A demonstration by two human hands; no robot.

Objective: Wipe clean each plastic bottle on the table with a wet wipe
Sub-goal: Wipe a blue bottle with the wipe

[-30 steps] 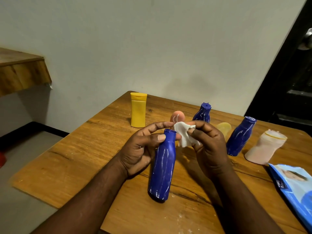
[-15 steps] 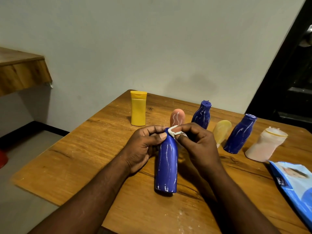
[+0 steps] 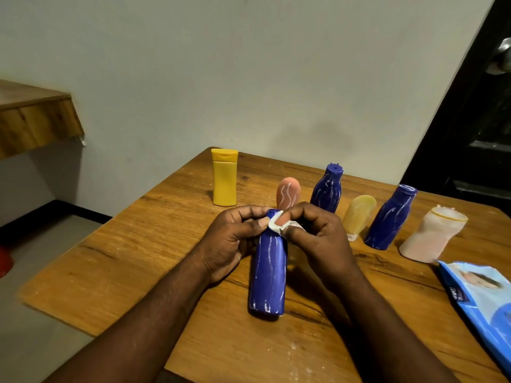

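upright on the near middle of the table (image 3: 154, 236), a streaked blue bottle (image 3: 267, 275) is gripped at its neck by the left hand (image 3: 232, 239), while a white wet wipe (image 3: 279, 226) is pinched against its cap by the right hand (image 3: 318, 236).

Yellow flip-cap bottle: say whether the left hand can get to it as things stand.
Probably yes: only bare table lies between the left hand and the yellow flip-cap bottle, though that hand currently grips the blue bottle.

Glossy plastic blue bottle (image 3: 267, 272) (white-streaked) on grainy matt wooden table (image 3: 154, 244)
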